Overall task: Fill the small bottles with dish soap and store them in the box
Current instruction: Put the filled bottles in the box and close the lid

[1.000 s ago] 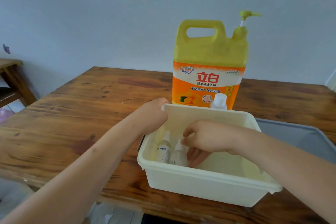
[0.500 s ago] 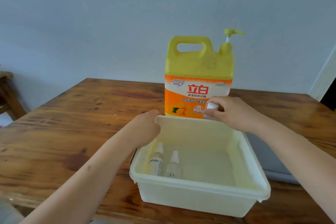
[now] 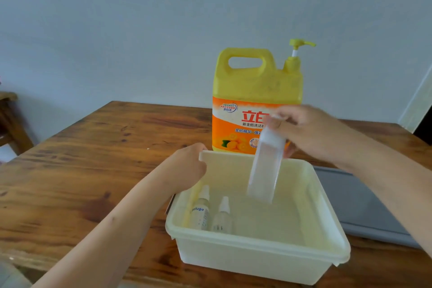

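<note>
A cream plastic box [image 3: 261, 255] stands on the wooden table. Two small clear spray bottles, one labelled [image 3: 200, 211] and one plain [image 3: 222, 216], lean against its left inner wall. My left hand [image 3: 187, 166] grips the box's far left corner. My right hand [image 3: 304, 130] pinches the cap end of a taller translucent white bottle [image 3: 265, 166], which hangs tilted and blurred over the box's far side. Behind the box stands a large yellow dish soap jug [image 3: 254, 91] with a pump top.
The wooden table [image 3: 93, 159] stretches to the left and behind. A grey lid or tray [image 3: 364, 206] lies flat to the right of the box, under my right forearm. A wooden stool [image 3: 9, 119] shows at the far left. A pale wall is behind.
My right hand left the small bottles in the box, reached to the white bottle in front of the jug, took it by its top and lifted it over the box. The left hand stayed put.
</note>
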Demonstrator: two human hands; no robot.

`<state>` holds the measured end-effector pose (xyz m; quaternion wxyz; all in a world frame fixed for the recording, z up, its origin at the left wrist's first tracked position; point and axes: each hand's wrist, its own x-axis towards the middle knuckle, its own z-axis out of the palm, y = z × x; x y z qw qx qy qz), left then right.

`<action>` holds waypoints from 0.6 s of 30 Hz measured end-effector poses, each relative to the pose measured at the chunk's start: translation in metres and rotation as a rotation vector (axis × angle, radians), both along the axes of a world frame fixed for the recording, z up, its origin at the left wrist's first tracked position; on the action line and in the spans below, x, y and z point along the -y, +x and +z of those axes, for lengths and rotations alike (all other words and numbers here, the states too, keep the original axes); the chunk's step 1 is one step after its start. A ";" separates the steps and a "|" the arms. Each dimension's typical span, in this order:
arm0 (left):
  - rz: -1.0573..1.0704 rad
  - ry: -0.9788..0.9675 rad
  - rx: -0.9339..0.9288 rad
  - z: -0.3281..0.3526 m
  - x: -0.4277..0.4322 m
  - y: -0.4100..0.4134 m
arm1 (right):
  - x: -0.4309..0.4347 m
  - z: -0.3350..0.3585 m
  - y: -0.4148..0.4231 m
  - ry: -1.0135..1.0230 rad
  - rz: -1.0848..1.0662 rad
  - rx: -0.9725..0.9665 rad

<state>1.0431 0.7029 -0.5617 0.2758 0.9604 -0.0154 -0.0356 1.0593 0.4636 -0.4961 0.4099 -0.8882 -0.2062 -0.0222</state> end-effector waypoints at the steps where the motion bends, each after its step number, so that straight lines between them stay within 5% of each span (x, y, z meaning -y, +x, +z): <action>1: 0.008 -0.005 0.000 0.001 0.001 -0.001 | -0.006 -0.011 -0.004 -0.065 0.030 -0.106; 5: 0.044 -0.019 -0.017 0.003 0.003 -0.003 | -0.023 -0.049 -0.013 -0.357 0.086 -0.333; 18: 0.032 -0.028 -0.006 0.003 0.002 -0.003 | -0.036 -0.069 -0.020 -0.512 0.104 -0.614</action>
